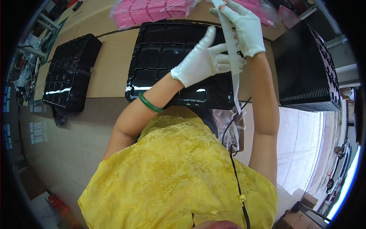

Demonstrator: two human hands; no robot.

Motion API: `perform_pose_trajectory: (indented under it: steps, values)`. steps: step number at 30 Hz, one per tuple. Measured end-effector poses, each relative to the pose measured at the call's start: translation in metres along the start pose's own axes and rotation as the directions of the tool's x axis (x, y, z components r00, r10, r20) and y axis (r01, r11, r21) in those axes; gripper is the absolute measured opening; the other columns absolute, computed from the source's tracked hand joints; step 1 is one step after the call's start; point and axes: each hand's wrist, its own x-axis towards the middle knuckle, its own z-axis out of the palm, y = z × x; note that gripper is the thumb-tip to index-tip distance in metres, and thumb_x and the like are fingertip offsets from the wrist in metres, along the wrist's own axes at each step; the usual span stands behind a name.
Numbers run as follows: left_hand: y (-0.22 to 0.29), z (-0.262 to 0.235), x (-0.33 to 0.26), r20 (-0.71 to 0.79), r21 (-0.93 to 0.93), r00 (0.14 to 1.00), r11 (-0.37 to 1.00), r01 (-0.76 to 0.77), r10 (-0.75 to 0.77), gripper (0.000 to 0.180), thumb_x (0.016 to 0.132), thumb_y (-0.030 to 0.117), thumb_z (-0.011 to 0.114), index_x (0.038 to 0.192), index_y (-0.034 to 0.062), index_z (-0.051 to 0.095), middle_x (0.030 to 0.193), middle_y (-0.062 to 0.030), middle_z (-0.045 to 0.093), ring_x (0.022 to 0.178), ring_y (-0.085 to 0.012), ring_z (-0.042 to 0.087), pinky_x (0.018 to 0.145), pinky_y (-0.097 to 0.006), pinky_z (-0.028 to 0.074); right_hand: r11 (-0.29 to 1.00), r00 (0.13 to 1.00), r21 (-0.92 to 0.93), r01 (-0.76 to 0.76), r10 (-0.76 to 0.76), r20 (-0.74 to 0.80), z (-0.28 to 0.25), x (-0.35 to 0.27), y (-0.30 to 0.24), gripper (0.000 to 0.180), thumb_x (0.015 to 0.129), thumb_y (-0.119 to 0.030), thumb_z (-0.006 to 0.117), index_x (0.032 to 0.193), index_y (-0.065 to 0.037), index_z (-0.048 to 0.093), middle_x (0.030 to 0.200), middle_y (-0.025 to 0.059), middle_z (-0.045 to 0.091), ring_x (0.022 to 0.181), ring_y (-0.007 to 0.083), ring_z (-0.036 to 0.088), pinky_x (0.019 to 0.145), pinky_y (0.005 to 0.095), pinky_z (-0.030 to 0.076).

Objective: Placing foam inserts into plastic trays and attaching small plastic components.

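A long whitish strip [229, 35] with small pieces along its edges stretches from the far edge of the view down over the right side of a black plastic tray [162, 55]. I cannot make out what kind of strip it is. My right hand [246, 30], in a white glove, closes its fingers on the upper part of the strip. In a matching glove, my left hand [198, 63] has its thumb raised and its other fingers bent against the strip lower down. The strip's lower end hangs past the tray's near right corner. Both hands are above the tray.
To the left stands a stack of black compartment trays [70, 72]; at the right is a taller black stack [305, 68]. Pink trays in clear plastic [152, 10] lie at the far side. A black cable [233, 164] runs down my yellow top, beside crumpled clear plastic [242, 128].
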Motion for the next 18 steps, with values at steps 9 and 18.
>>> perform_pose_trajectory:
  steps: [9, 18]
  values:
    - [-0.018, 0.015, -0.059, -0.256, 0.447, 0.963, 0.894, 0.036, 0.090, 0.050, 0.101, 0.019, 0.067, 0.143, -0.0044, 0.053, 0.114, -0.0108, 0.073, 0.107, -0.0169, 0.069, 0.099, -0.030, 0.052, 0.444, 0.965, -0.875, 0.195, -0.246, 0.090, -0.038, 0.015, -0.006, 0.055, 0.096, -0.034, 0.072, 0.137, 0.002, 0.064, 0.121, 0.0163, 0.074, 0.108, 0.0175, 0.070, 0.093, 0.0300, 0.052]
    - [-0.018, 0.008, -0.096, -0.411, 0.533, 0.879, 0.846, 0.015, 0.243, 0.042, 0.102, 0.011, 0.066, 0.141, -0.0005, 0.060, 0.099, -0.0034, 0.071, 0.084, -0.0078, 0.066, 0.081, -0.024, 0.054, 0.812, 1.000, -0.584, 0.028, -0.019, 0.022, -0.020, -0.142, 0.015, 0.026, 0.084, -0.001, 0.080, 0.110, -0.004, 0.078, 0.100, 0.0061, 0.076, 0.087, 0.0128, 0.071, 0.080, 0.0263, 0.055]
